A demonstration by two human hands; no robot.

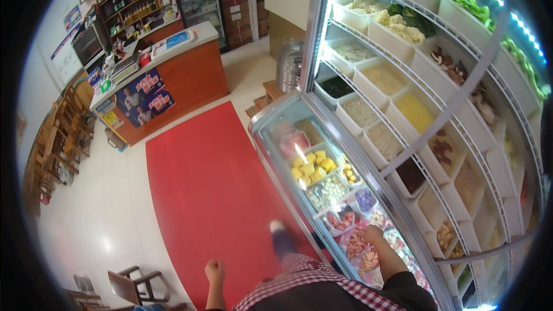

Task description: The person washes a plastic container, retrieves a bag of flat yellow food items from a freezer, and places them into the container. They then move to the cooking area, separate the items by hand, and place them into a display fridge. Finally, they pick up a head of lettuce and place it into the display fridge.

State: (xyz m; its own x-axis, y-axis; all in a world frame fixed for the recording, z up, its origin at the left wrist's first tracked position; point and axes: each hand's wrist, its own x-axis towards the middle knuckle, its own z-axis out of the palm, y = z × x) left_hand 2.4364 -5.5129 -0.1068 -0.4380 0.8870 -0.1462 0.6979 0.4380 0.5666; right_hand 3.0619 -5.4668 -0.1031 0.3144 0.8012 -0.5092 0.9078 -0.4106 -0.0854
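My left hand (214,270) hangs over the red carpet (203,177), its fingers curled in with nothing visible in them. Beyond my body on the other side, my right hand (371,234) is above the glass-topped display case (283,177), loosely closed, and no object shows in it. Under and around that hand, plastic-lined tubs hold pink sausage pieces (356,244). Farther along the case are small white balls (328,192), purple pieces (365,200) and cut corn cobs (317,167). A red-checked apron (298,263) covers my front, and one shoe (276,226) shows on the carpet.
A tall lit cabinet with wire shelves (414,147) and white food tubs (389,41) rises at right. Ahead stand a wooden counter (190,77) and a stack of metal pans (288,67). Wooden chairs (136,285) are at lower left, others (60,134) along the left wall.
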